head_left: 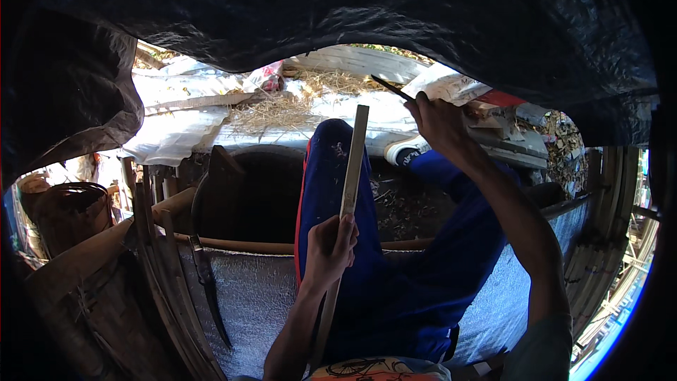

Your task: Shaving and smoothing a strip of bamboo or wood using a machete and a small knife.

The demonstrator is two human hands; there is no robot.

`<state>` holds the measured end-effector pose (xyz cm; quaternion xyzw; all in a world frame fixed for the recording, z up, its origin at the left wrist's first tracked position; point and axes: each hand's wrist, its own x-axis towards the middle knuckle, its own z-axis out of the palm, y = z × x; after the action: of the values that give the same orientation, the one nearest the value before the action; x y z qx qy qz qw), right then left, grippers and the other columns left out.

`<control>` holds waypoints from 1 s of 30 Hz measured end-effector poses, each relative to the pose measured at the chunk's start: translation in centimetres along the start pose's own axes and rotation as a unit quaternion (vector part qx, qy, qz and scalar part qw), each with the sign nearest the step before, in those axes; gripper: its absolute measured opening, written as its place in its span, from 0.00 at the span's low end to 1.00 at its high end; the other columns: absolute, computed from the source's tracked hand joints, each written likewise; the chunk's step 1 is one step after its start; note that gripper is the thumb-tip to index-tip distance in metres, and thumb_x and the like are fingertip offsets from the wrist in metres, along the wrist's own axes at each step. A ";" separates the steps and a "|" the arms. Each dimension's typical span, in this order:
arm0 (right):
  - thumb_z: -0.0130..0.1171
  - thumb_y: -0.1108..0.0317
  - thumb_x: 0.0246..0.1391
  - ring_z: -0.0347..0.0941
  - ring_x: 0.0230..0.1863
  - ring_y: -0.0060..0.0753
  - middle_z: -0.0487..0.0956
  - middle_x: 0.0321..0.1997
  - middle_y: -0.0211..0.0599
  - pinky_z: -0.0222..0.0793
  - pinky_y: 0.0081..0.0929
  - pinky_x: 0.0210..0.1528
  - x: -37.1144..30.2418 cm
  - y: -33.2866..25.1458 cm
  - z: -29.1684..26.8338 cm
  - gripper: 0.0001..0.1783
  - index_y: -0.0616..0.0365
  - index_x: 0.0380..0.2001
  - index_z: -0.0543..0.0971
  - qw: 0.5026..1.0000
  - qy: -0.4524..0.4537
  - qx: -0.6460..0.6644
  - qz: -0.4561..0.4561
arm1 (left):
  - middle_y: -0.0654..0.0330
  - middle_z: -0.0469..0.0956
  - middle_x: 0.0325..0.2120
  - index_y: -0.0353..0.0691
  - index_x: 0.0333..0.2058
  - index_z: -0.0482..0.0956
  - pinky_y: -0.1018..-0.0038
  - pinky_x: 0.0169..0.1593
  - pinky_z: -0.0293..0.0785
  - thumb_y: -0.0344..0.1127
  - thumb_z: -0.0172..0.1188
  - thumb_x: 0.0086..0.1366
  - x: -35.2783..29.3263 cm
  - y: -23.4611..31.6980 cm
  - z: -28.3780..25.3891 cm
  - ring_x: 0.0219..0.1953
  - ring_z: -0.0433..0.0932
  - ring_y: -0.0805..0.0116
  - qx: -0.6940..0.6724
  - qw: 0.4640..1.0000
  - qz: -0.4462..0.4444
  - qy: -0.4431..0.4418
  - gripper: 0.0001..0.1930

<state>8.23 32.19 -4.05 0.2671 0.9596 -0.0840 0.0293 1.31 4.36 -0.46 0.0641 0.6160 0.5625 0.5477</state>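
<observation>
My left hand (330,250) is wrapped round a long, flat, pale strip of wood or bamboo (355,159). The strip stands nearly upright over my blue-trousered thigh (331,197), and its lower end runs down beside my left forearm. Raised to the right and farther away, my right hand (438,121) grips a knife (392,88) with a dark, narrow blade pointing up and left. Blade and strip are apart. The knife's handle is mostly hidden in my fingers.
A black plastic sheet (352,0) hangs across the top. Silver foil matting (257,296) covers the seat, with a dark curved blade (211,296) at its left. Thin slats (159,261) and a thick pole (81,261) stand left. Straw-like shavings (275,113) lie beyond my knee.
</observation>
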 end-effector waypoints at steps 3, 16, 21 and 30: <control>0.47 0.56 0.62 0.75 0.15 0.41 0.75 0.14 0.41 0.69 0.37 0.15 -1.3 -1.5 -2.0 0.17 0.60 0.30 0.69 0.998 0.039 0.052 -0.024 | 0.69 0.62 0.11 0.35 0.22 0.69 0.85 0.13 0.61 0.44 0.46 0.70 0.0 -0.3 -0.2 0.09 0.63 0.85 0.019 1.000 -0.013 0.002 0.21; 0.47 0.59 0.62 0.73 0.15 0.44 0.71 0.11 0.39 0.66 0.37 0.15 -0.3 -2.9 -2.8 0.14 0.59 0.29 0.69 0.988 0.121 0.091 -0.040 | 0.69 0.63 0.11 0.35 0.22 0.69 0.84 0.12 0.60 0.45 0.46 0.70 0.1 0.2 0.0 0.10 0.63 0.85 0.021 1.000 -0.015 0.007 0.21; 0.53 0.54 0.58 0.74 0.14 0.36 0.74 0.16 0.37 0.66 0.33 0.12 -7.7 -6.3 -3.3 0.16 0.57 0.29 0.67 0.978 -0.064 0.101 -0.171 | 0.69 0.62 0.11 0.35 0.23 0.69 0.84 0.12 0.61 0.45 0.46 0.70 0.9 0.2 -0.3 0.09 0.63 0.85 -0.007 1.000 -0.014 0.011 0.21; 0.50 0.57 0.60 0.75 0.16 0.41 0.75 0.14 0.40 0.67 0.36 0.15 -2.3 -0.8 -3.7 0.16 0.60 0.28 0.71 0.996 0.068 0.034 -0.042 | 0.68 0.64 0.11 0.35 0.23 0.70 0.84 0.12 0.61 0.45 0.45 0.71 0.3 -0.1 -0.1 0.09 0.65 0.84 0.033 0.999 0.000 0.018 0.22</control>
<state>9.80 31.02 -0.05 0.2329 0.9662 -0.0994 -0.0484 1.15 4.46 -0.76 0.0718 0.6439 0.5428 0.5344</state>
